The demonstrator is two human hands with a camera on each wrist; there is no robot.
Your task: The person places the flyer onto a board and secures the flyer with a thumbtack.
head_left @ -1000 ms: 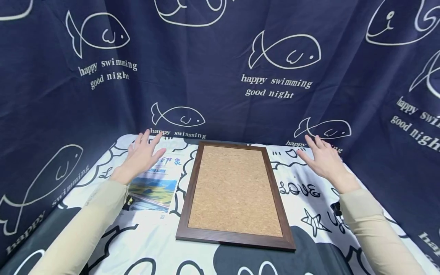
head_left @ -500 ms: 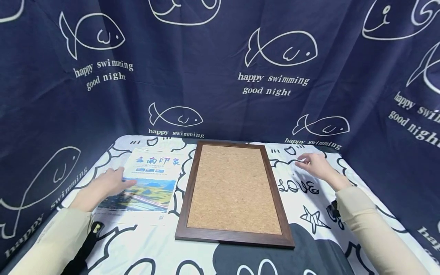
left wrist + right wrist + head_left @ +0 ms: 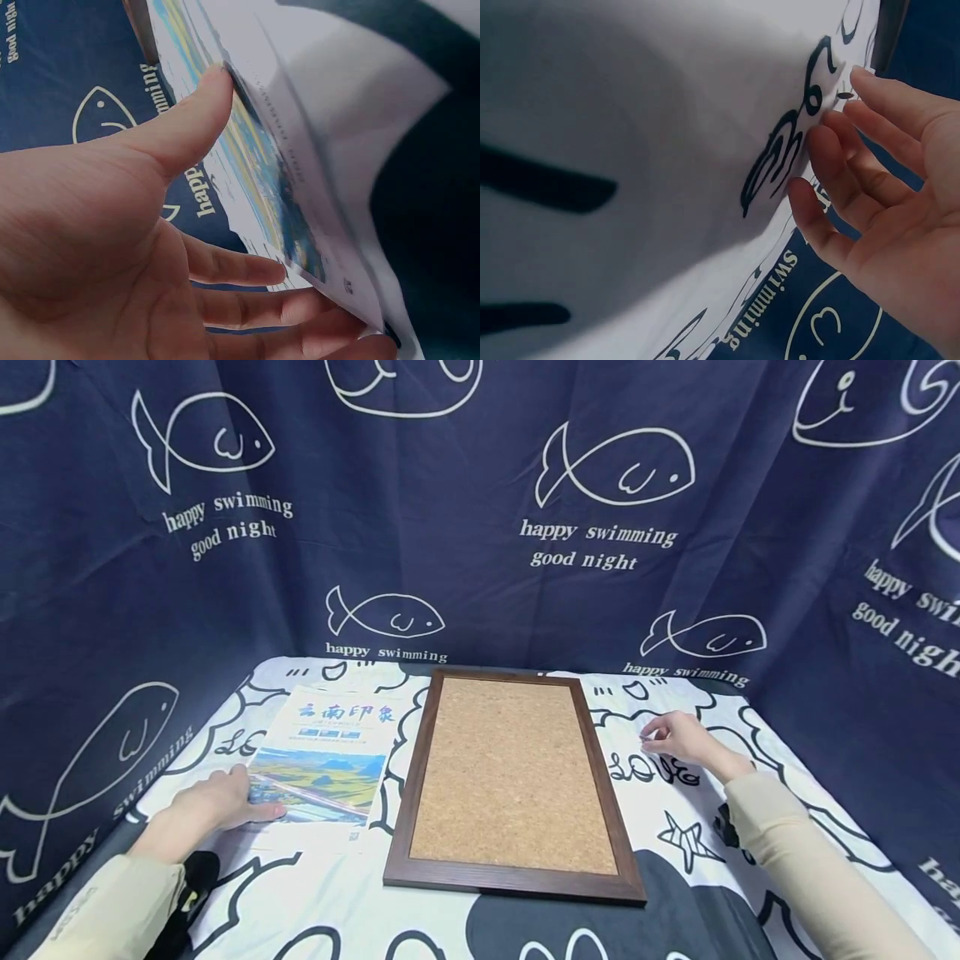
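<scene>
A printed poster (image 3: 318,777) with a landscape picture and blue lettering lies left of a cork board (image 3: 513,777) in a dark brown frame. My left hand (image 3: 206,802) is at the poster's left edge. In the left wrist view, the thumb lies over the sheet's printed face, and the other fingers reach fairly straight along its edge. My right hand (image 3: 684,739) is low over the cloth right of the board, fingers bent and fingertips near one another. In the right wrist view, a small dark spot (image 3: 845,95) shows by the fingertips; whether it is loose or held is unclear.
A white cloth (image 3: 352,893) with black drawings covers the table. Navy fabric (image 3: 480,527) with white fish prints hangs behind it and at both sides. The cork board takes up the middle of the table.
Both hands have come down from the far side of the table. My left hand has moved toward me to the poster's left edge; my right hand has lowered and bent its fingers.
</scene>
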